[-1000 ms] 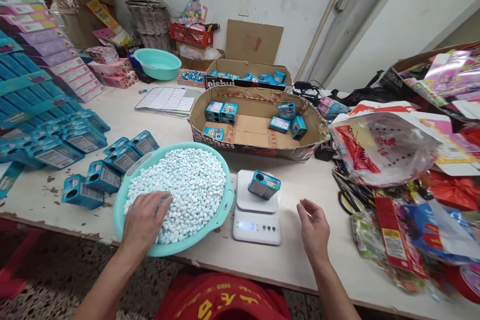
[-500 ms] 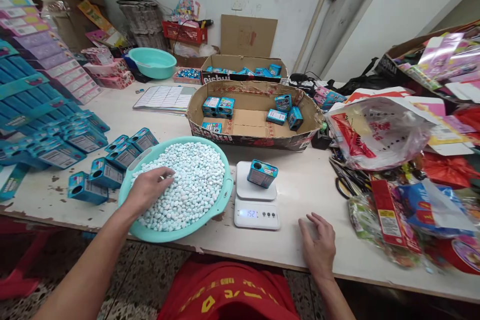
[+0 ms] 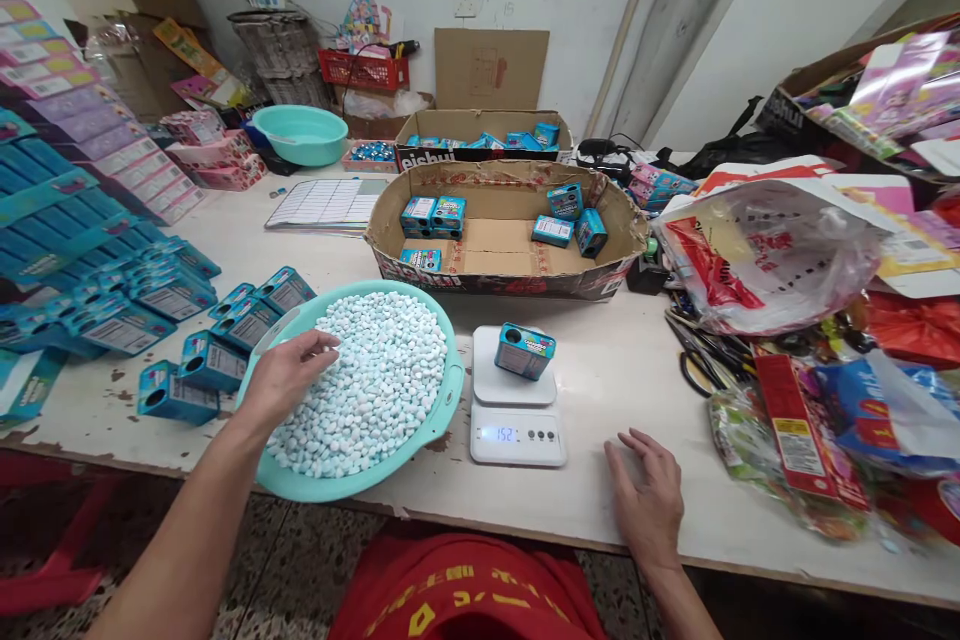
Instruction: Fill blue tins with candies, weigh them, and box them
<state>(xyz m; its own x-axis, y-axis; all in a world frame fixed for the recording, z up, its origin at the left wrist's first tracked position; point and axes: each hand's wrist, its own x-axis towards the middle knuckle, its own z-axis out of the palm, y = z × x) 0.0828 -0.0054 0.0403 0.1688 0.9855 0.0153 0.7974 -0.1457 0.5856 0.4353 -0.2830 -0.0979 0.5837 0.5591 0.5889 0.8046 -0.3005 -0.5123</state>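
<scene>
My left hand (image 3: 289,378) hovers over the left part of a turquoise basin (image 3: 452,382) filled with small white and pale-blue candies (image 3: 375,375). Its fingers are apart, and no candy shows between them. My right hand (image 3: 646,495) rests on the table to the right of a white digital scale (image 3: 517,437), fingers spread and holding nothing. On the scale's platform stands one small blue box (image 3: 525,350) with a round dark hole in its end. The lit display seems to read 152.
Blue boxes (image 3: 214,360) stand left of the basin, near tall stacks. Behind the scale is a cardboard tray (image 3: 502,245) with several blue boxes. Scissors (image 3: 697,375), a plastic bag (image 3: 772,260) and wrappers crowd the right side. An empty-looking turquoise bowl (image 3: 300,135) sits at the back.
My left hand has risen slightly off the candies and its fingers have parted a little. The view has shifted slightly; the box stays on the scale and my right hand stays on the table.
</scene>
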